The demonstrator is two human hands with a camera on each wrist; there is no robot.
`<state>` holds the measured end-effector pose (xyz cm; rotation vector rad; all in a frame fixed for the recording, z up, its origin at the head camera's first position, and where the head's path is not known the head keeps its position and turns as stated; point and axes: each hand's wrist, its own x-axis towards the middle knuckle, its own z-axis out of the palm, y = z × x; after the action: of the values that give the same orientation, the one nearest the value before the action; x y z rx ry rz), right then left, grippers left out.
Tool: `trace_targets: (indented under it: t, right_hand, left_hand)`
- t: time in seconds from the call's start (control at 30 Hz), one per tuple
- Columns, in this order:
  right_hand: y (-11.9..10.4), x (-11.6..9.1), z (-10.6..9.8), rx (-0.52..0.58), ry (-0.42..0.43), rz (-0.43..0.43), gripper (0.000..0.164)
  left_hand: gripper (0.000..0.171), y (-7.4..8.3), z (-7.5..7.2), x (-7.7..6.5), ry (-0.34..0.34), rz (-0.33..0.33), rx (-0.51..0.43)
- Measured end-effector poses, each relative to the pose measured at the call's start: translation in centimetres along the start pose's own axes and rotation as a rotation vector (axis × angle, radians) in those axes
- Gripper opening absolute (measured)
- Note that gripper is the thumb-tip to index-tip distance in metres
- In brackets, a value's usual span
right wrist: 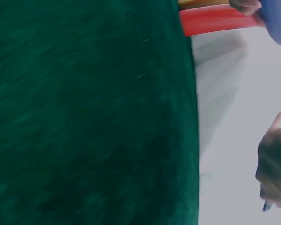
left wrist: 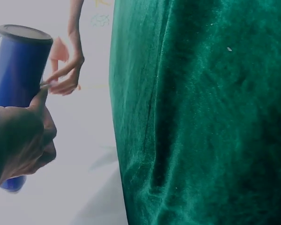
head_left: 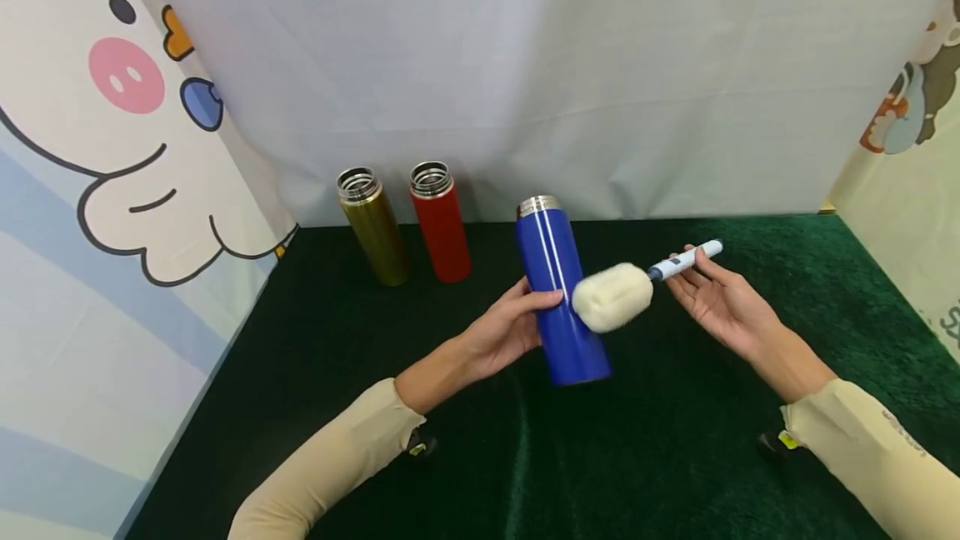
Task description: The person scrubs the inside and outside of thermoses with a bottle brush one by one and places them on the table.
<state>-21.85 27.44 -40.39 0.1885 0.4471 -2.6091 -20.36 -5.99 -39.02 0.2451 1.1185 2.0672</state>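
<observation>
In the head view a blue metal flask (head_left: 553, 261) leans slightly, its bare steel neck uppermost and no lid on it. My left hand (head_left: 504, 330) grips it round the middle, thumb across the front. A bottle brush (head_left: 613, 298) with a fluffy cream head is pinched by its pale handle in my right hand (head_left: 726, 307). The brush head overlaps the flask's right side in this view; whether they touch I cannot tell. From the left wrist, the flask's base (left wrist: 25, 33) shows above the gripping hand (left wrist: 18, 138). The right wrist view catches the right hand (right wrist: 276, 164) at its edge.
A gold flask (head_left: 378, 236) and a red flask (head_left: 441, 232), both lidless, stand upright at the back left. Dark green cloth (head_left: 337, 423) covers the table. A pale curtain (head_left: 562, 82) hangs behind it, and printed cartoon sheets flank both sides.
</observation>
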Motion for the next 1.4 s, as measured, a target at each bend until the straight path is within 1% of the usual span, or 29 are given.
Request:
trace_targets:
  t: [0.07, 0.13, 0.2, 0.27, 0.33, 0.37, 0.43, 0.47, 0.53, 0.57, 0.6, 0.67, 0.77, 0.83, 0.93, 1.0, 1.13, 1.23, 1.33, 1.4]
  right_hand:
    - [-0.3, 0.1, 0.5, 0.095, 0.051, -0.051, 0.020]
    - [-0.5, 0.1, 0.8, 0.171, 0.083, -0.091, 0.023]
    - [-0.6, 0.1, 0.8, 0.212, 0.094, -0.104, 0.025]
    - [-0.6, -0.1, 0.6, 0.215, 0.106, -0.094, 0.024]
    - [-0.5, -0.4, 0.2, 0.187, 0.104, -0.062, 0.021]
    - [-0.4, -0.5, -0.1, 0.167, 0.087, -0.043, 0.019]
    - [-0.3, -0.7, -0.7, 0.125, 0.035, -0.006, 0.016]
    - [-0.3, -0.8, -0.9, 0.093, 0.001, 0.009, 0.016]
    - [-0.2, -1.0, -1.3, 0.027, -0.067, 0.032, 0.018]
    - [-0.2, -1.2, -1.4, -0.005, -0.100, 0.038, 0.021]
    - [-0.3, -1.3, -1.5, -0.039, -0.125, 0.042, 0.023]
    - [-0.5, -1.8, -1.6, -0.107, -0.166, 0.032, 0.027]
    - [-0.9, -2.3, -1.9, -0.193, -0.222, -0.004, 0.030]
    - [-1.1, -2.6, -2.2, -0.258, -0.237, -0.033, 0.031]
    - [-0.9, -3.0, -2.8, -0.322, -0.253, -0.040, 0.033]
    - [-0.6, -3.1, -3.0, -0.333, -0.267, -0.031, 0.035]
    - [0.0, -3.1, -2.7, -0.308, -0.315, -0.024, 0.037]
    - [-0.3, -3.3, -2.5, -0.257, -0.337, -0.033, 0.038]
    - [-1.0, -3.7, -2.7, -0.205, -0.330, -0.051, 0.036]
    - [-1.2, -3.7, -2.9, -0.202, -0.317, -0.070, 0.035]
  left_hand:
    - [0.067, -0.1, 0.0, 0.0, -0.016, -0.014, 0.032]
    - [0.064, -0.1, 0.0, 0.0, -0.024, -0.026, 0.068]
    - [0.063, -0.1, 0.0, 0.0, -0.025, -0.031, 0.096]
    - [0.062, 0.0, -0.1, 0.0, -0.029, -0.031, 0.109]
    - [0.063, 0.1, -0.1, -0.1, -0.035, -0.022, 0.115]
    - [0.067, 0.2, -0.1, -0.1, -0.036, -0.017, 0.114]
    - [0.078, 0.4, 0.0, -0.1, -0.032, 0.002, 0.112]
    - [0.081, 0.5, 0.0, -0.1, -0.027, 0.018, 0.112]
    - [0.083, 0.6, 0.1, -0.1, -0.007, 0.052, 0.114]
    - [0.081, 0.7, 0.2, -0.1, 0.010, 0.068, 0.110]
    - [0.075, 0.7, 0.2, -0.1, 0.026, 0.086, 0.106]
    - [0.067, 0.7, 0.3, 0.0, 0.060, 0.117, 0.095]
    - [0.063, 0.8, 0.2, 0.0, 0.126, 0.152, 0.073]
    - [0.063, 0.8, 0.1, 0.2, 0.174, 0.176, 0.066]
    - [0.063, 0.8, -0.1, 0.4, 0.234, 0.192, 0.061]
    - [0.066, 0.8, -0.1, 0.6, 0.255, 0.183, 0.067]
    - [0.071, 0.8, -0.1, 1.0, 0.242, 0.165, 0.084]
    - [0.068, 0.9, -0.4, 1.1, 0.239, 0.182, 0.092]
    - [0.063, 1.1, -0.6, 0.7, 0.251, 0.203, 0.078]
    - [0.061, 1.2, -0.6, 0.5, 0.249, 0.213, 0.067]
